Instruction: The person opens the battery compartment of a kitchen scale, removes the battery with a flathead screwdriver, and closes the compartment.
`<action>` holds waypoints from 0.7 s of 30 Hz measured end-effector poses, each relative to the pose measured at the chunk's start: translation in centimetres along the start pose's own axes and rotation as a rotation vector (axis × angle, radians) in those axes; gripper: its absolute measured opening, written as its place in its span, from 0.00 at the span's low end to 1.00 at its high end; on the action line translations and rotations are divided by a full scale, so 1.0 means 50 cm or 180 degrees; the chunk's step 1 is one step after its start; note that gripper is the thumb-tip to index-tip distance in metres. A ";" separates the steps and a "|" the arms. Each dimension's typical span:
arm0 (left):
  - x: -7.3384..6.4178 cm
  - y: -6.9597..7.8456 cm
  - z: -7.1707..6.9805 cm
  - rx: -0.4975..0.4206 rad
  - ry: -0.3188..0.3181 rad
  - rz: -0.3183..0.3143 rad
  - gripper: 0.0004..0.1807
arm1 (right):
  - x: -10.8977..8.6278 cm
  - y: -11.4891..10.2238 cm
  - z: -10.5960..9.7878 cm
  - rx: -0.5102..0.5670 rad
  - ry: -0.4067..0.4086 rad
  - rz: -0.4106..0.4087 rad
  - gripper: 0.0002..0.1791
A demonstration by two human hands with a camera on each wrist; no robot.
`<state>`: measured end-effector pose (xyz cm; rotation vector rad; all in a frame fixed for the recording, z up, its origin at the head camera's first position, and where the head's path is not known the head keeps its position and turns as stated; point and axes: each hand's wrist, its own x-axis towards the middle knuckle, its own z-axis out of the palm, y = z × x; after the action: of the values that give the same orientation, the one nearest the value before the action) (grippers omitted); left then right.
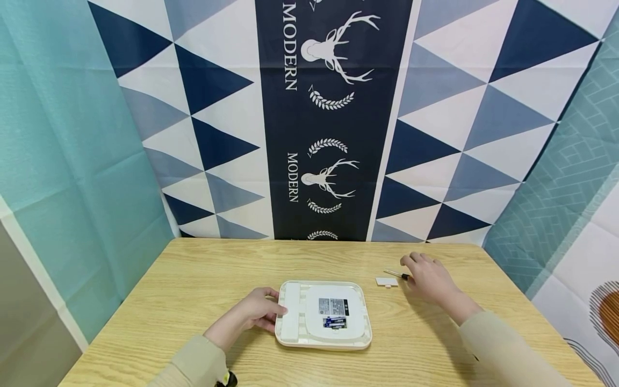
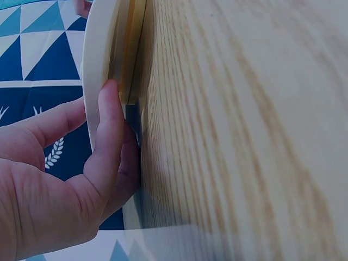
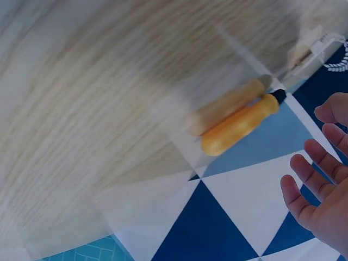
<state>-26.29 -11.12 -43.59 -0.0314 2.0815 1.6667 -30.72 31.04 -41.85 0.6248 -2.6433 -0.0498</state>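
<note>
A flat white plastic device [image 1: 290,301] with rounded corners lies on the table, a printed label [image 1: 331,306] on its upper face. Below the label, blue batteries [image 1: 333,322] show in an uncovered bay. My left hand [image 1: 263,310] grips the device's left edge, thumb on top and fingers curled underneath; the left wrist view shows fingers against its rim [image 2: 95,60]. Over the screwdriver [image 3: 239,128] hovers my right hand [image 1: 430,279], fingers spread and slightly bent, holding nothing. In the right wrist view the screwdriver's yellow handle and black collar lie apart from the fingertips.
A small white cover [image 1: 387,281] with a tab lies between the device and the screwdriver. The wooden table [image 1: 203,269] ends at a patterned cloth backdrop [image 1: 232,161], with teal cloth [image 1: 82,161] on the left side.
</note>
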 end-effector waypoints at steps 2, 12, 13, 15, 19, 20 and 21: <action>0.000 0.000 0.000 -0.0004 -0.0007 0.0010 0.27 | 0.001 -0.005 -0.008 0.0029 0.0017 0.0009 0.19; -0.002 -0.001 -0.001 -0.0005 -0.0031 0.0047 0.27 | 0.010 -0.027 -0.036 0.0086 0.0096 0.0025 0.20; -0.002 -0.001 -0.001 -0.0001 -0.0034 0.0052 0.26 | 0.011 -0.030 -0.039 0.0074 0.0104 0.0025 0.20; -0.003 -0.001 -0.001 0.0008 -0.0035 0.0060 0.26 | 0.012 -0.037 -0.045 0.0065 0.0137 0.0005 0.19; -0.002 -0.002 0.000 0.0020 -0.0020 0.0061 0.26 | 0.014 -0.055 -0.059 0.0071 0.0250 -0.0052 0.17; -0.002 -0.002 0.001 0.0021 -0.0013 0.0059 0.26 | 0.014 -0.059 -0.062 0.0069 0.0278 -0.0073 0.17; -0.002 -0.003 0.001 0.0024 -0.0005 0.0054 0.26 | 0.013 -0.063 -0.065 0.0073 0.0301 -0.0091 0.16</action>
<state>-26.15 -11.12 -43.68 -0.0100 2.0924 1.6684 -28.61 28.12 -39.03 0.6564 -2.5473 0.0017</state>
